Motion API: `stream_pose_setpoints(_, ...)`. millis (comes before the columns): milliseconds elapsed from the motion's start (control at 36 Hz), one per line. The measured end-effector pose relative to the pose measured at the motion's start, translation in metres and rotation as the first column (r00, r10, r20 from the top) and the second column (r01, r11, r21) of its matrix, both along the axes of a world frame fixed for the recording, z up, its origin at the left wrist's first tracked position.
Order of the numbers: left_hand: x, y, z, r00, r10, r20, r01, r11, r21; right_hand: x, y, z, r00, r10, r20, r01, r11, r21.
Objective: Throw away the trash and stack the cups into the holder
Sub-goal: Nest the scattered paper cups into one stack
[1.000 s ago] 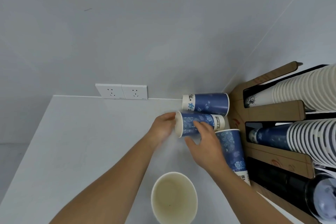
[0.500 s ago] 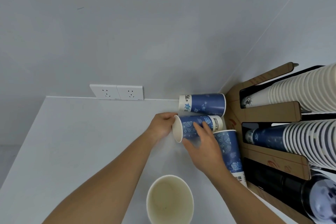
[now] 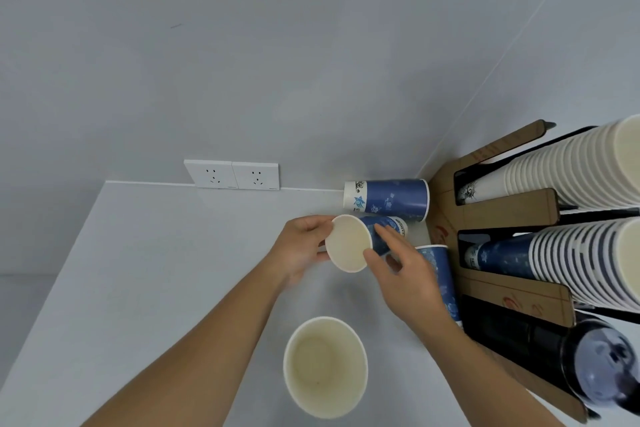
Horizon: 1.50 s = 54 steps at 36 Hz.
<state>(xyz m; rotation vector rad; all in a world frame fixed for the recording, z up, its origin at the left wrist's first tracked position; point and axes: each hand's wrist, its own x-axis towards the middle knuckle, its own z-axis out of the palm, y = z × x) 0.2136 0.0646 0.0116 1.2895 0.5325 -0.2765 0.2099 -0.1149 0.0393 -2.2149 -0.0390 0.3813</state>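
Observation:
A blue paper cup [image 3: 349, 242] is held between both hands just above the white counter, its open mouth tilted toward me. My left hand [image 3: 300, 246] grips the rim on its left side. My right hand [image 3: 403, 272] wraps its blue side from the right. Another blue cup [image 3: 388, 199] lies on its side by the back wall. A third blue cup [image 3: 441, 274] rests partly hidden behind my right wrist. An upright cup [image 3: 325, 366] with a cream inside stands near me. The cardboard cup holder [image 3: 505, 210] at the right carries rows of stacked cups.
Two white wall sockets [image 3: 232, 174] sit at the back edge of the white counter [image 3: 145, 288]. The wall corner lies just behind the holder. A dark lidded cup [image 3: 602, 367] pokes out of the holder's lowest row at the right.
The cup in my hands has been lifted and turned, so its open mouth now faces me instead of pointing left. The other cups have stayed where they were.

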Motion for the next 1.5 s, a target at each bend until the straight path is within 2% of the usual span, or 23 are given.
stream_pose_setpoints(194,-0.018,0.006,0.033,0.998,-0.044,0.05,0.047,0.998,-0.048,-0.005,-0.006,0.019,0.999,-0.047,0.012,0.043,0.979,0.199)
stream_pose_setpoints(500,-0.045,0.01,0.09,0.986,-0.066,0.156,0.063,0.998,0.024,-0.023,-0.008,0.061,0.999,-0.048,-0.019,0.051,0.872,0.487)
stream_pose_setpoints(750,-0.082,0.008,0.131,0.96,-0.066,0.273,0.049,0.996,0.07,-0.042,-0.013,0.104,0.999,-0.024,0.042,-0.001,0.854,0.52)
stream_pose_setpoints(861,-0.101,0.008,0.148,0.94,-0.103,0.325,0.06,0.988,0.14,-0.053,-0.013,0.123,0.998,-0.029,0.062,-0.011,0.822,0.569)
stream_pose_setpoints(1111,-0.137,0.005,0.19,0.874,-0.08,0.48,-0.02,0.98,0.2,-0.08,-0.008,0.17,0.987,0.018,0.162,-0.121,0.746,0.655)
stream_pose_setpoints(1250,-0.154,0.006,0.203,0.853,-0.008,0.522,-0.105,0.977,0.186,-0.095,-0.01,0.19,0.972,0.123,0.199,-0.227,0.707,0.67)
stream_pose_setpoints(1500,-0.175,0.004,0.205,0.863,0.045,0.503,-0.16,0.969,0.188,-0.111,-0.009,0.193,0.967,0.108,0.232,-0.232,0.752,0.616)
